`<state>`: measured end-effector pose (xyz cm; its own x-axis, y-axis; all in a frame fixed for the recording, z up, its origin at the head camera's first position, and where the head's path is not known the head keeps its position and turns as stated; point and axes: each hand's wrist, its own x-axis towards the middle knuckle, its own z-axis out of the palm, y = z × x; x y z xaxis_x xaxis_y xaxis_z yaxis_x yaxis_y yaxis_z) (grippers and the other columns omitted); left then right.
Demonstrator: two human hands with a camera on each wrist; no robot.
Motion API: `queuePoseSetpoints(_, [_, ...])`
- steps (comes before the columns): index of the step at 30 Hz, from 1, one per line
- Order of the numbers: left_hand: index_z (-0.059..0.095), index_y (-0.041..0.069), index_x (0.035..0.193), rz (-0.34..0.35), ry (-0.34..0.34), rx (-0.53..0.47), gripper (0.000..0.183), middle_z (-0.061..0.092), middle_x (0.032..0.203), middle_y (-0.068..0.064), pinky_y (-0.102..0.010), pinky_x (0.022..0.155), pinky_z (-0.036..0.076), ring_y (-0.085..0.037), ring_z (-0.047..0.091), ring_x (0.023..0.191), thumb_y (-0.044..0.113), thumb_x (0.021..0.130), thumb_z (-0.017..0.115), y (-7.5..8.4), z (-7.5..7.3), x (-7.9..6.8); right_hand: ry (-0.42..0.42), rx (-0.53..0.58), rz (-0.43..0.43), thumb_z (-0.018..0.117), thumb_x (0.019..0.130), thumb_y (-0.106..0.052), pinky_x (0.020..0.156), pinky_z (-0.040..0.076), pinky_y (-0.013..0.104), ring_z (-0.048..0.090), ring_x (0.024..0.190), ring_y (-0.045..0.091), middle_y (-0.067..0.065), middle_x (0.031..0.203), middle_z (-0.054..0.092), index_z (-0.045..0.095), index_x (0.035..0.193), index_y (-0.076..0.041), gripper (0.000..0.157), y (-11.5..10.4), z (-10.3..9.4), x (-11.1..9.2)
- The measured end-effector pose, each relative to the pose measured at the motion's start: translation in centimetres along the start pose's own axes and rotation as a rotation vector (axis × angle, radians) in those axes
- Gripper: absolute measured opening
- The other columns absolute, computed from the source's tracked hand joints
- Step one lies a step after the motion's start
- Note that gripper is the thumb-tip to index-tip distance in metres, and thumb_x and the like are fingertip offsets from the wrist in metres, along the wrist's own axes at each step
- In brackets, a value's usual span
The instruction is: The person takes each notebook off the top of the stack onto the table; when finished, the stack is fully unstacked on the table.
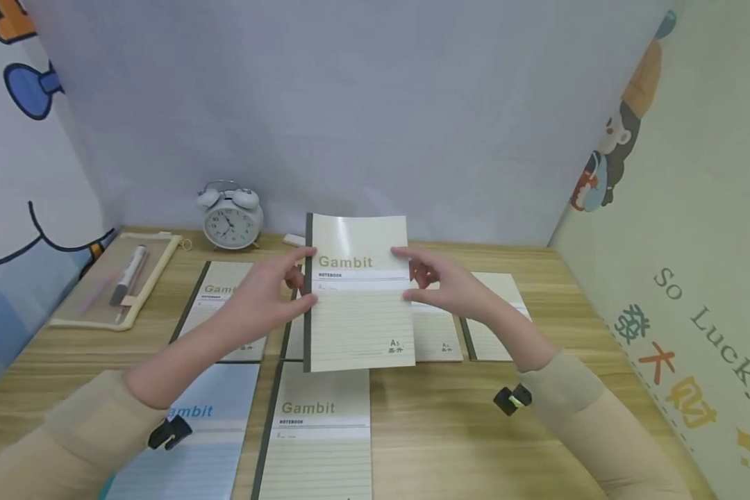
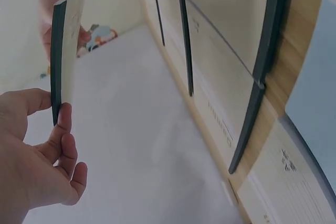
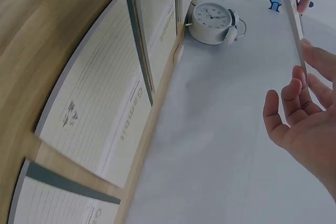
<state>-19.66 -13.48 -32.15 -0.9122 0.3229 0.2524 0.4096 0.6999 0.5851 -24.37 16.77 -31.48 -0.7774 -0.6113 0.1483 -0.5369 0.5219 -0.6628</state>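
A cream Gambit notebook [image 1: 359, 326] with a dark spine is held upright above the table, its cover facing me. My left hand [image 1: 269, 288] pinches the spine edge between thumb and fingers. On the opposite edge, my right hand [image 1: 453, 285] pinches it the same way. The left wrist view shows the spine of the held notebook [image 2: 59, 61] in the left hand [image 2: 37, 150]. Seen edge-on in the right wrist view, the notebook [image 3: 291, 17] sits between the thumb and fingers of the right hand [image 3: 310, 114].
Below lie a cream notebook [image 1: 321, 444] and a blue notebook [image 1: 206, 444] in the front row. Behind them are more cream notebooks, one at left [image 1: 221, 278] and one at right [image 1: 500, 298]. A white alarm clock [image 1: 231, 226] and a zip pouch [image 1: 94, 285] stand back left.
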Motion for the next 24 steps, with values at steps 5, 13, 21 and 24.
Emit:
queuePoseSetpoints(5, [0.041, 0.009, 0.141, 0.031, 0.007, -0.008, 0.07, 0.06, 0.077, 0.008, -0.039, 0.084, 0.039, -0.014, 0.051, 0.08, 0.019, 0.08, 0.075, 2.3, 2.2, -0.6, -0.038, 0.013, 0.002, 0.075, 0.081, -0.02, 0.071, 0.047, 0.025, 0.049, 0.077, 0.017, 0.008, 0.088, 0.051, 0.039, 0.143, -0.015, 0.072, 1.2, -1.0, -2.6])
queuePoseSetpoints(13, [0.044, 0.009, 0.139, 0.004, -0.058, -0.038, 0.07, 0.057, 0.073, 0.015, -0.044, 0.093, 0.038, -0.012, 0.054, 0.081, 0.024, 0.079, 0.076, 4.2, 5.7, -1.7, -0.107, 0.012, 0.073, 0.077, 0.079, -0.022, 0.069, 0.046, 0.024, 0.052, 0.073, 0.013, 0.007, 0.086, 0.05, 0.034, 0.146, -0.019, 0.079, 2.7, -1.4, -6.7])
queuePoseSetpoints(21, [0.042, 0.008, 0.14, -0.071, -0.18, -0.128, 0.07, 0.056, 0.07, 0.018, -0.042, 0.091, 0.04, -0.013, 0.057, 0.083, 0.024, 0.08, 0.075, 4.9, 8.6, -3.1, -0.159, -0.007, 0.017, 0.077, 0.078, -0.026, 0.065, 0.044, 0.023, 0.049, 0.071, 0.012, 0.004, 0.084, 0.049, 0.033, 0.146, -0.01, 0.083, 4.4, -0.6, -9.6])
queuePoseSetpoints(24, [0.042, 0.005, 0.14, -0.074, -0.225, -0.147, 0.07, 0.057, 0.069, 0.018, -0.041, 0.089, 0.039, -0.013, 0.056, 0.081, 0.024, 0.08, 0.075, 5.0, 9.6, -3.7, -0.183, -0.001, 0.032, 0.077, 0.078, -0.027, 0.063, 0.044, 0.023, 0.048, 0.07, 0.011, 0.002, 0.083, 0.048, 0.032, 0.147, -0.008, 0.084, 4.9, 0.0, -10.7])
